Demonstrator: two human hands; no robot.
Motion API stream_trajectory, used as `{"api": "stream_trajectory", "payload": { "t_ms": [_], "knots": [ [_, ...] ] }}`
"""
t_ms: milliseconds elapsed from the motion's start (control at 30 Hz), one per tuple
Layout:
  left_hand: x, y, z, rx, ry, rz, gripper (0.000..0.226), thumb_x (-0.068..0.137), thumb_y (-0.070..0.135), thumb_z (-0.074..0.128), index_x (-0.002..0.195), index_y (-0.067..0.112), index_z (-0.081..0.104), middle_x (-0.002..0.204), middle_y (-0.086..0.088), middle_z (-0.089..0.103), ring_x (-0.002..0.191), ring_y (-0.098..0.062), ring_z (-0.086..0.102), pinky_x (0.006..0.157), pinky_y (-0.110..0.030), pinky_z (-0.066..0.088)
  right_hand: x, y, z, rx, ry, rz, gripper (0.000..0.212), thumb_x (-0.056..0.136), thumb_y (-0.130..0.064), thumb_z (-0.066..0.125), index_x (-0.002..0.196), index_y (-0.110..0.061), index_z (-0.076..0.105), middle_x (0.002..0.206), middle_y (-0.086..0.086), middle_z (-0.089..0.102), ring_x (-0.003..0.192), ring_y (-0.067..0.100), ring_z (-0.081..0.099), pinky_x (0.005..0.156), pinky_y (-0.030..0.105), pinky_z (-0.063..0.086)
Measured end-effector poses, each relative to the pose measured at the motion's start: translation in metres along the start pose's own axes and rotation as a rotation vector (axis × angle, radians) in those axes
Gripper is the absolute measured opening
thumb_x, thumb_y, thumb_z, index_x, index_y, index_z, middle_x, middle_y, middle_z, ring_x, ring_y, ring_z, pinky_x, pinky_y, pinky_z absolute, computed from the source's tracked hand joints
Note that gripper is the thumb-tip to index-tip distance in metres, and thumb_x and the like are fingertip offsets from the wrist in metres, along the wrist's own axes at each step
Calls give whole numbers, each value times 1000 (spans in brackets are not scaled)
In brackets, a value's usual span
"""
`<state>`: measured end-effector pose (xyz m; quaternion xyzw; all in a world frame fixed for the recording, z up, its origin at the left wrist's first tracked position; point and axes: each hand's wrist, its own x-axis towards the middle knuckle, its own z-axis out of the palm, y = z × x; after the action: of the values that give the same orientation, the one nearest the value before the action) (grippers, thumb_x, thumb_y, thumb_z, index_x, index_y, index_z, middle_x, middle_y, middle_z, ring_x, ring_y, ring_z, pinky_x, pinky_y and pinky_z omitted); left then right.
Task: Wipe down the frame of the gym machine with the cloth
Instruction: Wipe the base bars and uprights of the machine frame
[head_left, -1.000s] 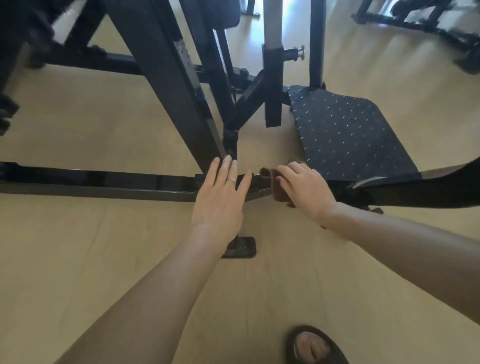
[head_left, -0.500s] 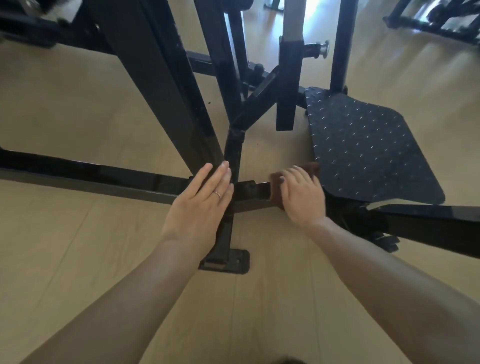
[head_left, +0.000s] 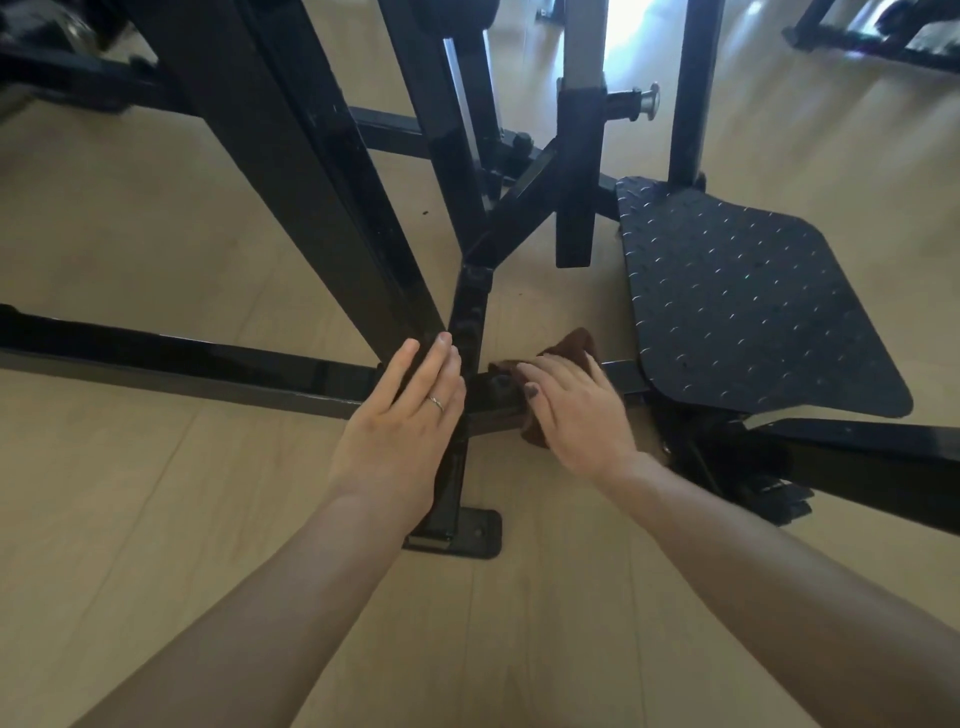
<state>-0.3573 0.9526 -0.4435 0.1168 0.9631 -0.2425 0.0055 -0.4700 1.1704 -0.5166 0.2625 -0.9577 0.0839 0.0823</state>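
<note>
The left hand lies flat on the frame at the joint of the black bars, likely to steady the body; its fingers are straight and grip nothing. The right hand presses the cloth onto the low bar just beside it, fingers nearly straight, spread over the cloth to rub it along

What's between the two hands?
In the head view, a short piece of the black frame bar shows between the left hand and the right hand pressing the brown cloth.
</note>
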Motion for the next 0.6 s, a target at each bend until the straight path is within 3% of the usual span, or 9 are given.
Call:
{"api": "stream_trajectory", "payload": {
  "t_ms": [133,233,367,500,567,600],
  "knots": [
    [-1,-3,-2,24,-23,17,88,102,40,45,160,5,-12,163,-25,-25,150,-42,-27,115,-57,-25,1,57,-15,-115,1,226,39,109,-33,33,123,-21,68,132,1,66,137,20,50,124,49,25],
    [-1,2,-9,-3,-26,1,84,102,37,46,160,4,-5,166,-24,-17,152,-42,-23,116,-57,-23,8,34,-9,-41,35,324,37,110,-30,36,114,-19,72,124,0,71,133,21,54,124,51,23],
    [-4,-3,-18,-43,39,22,67,104,31,42,160,7,14,168,-22,2,156,-39,-8,117,-55,-20,8,-39,9,130,87,212,45,110,-32,30,123,-19,71,130,-2,69,130,16,57,126,45,21],
    [-16,-18,-25,-69,62,58,60,104,30,44,157,10,25,168,-18,13,157,-34,1,123,-55,-11,0,-29,0,105,14,58,44,111,-34,31,138,-19,62,141,-1,63,138,17,51,126,44,23],
    [-22,-26,-32,-121,110,104,51,102,28,51,149,12,41,162,-20,32,154,-36,20,125,-54,6,-5,-2,-8,26,-35,-20,45,111,-38,31,143,-21,57,145,0,59,141,20,47,125,45,24],
    [-24,-31,-37,-134,152,134,44,100,29,56,140,12,51,152,-19,47,146,-37,36,123,-52,20,-6,11,-11,11,-49,35,46,111,-40,30,144,-22,56,147,0,57,143,21,45,125,47,24]
  ]
}}
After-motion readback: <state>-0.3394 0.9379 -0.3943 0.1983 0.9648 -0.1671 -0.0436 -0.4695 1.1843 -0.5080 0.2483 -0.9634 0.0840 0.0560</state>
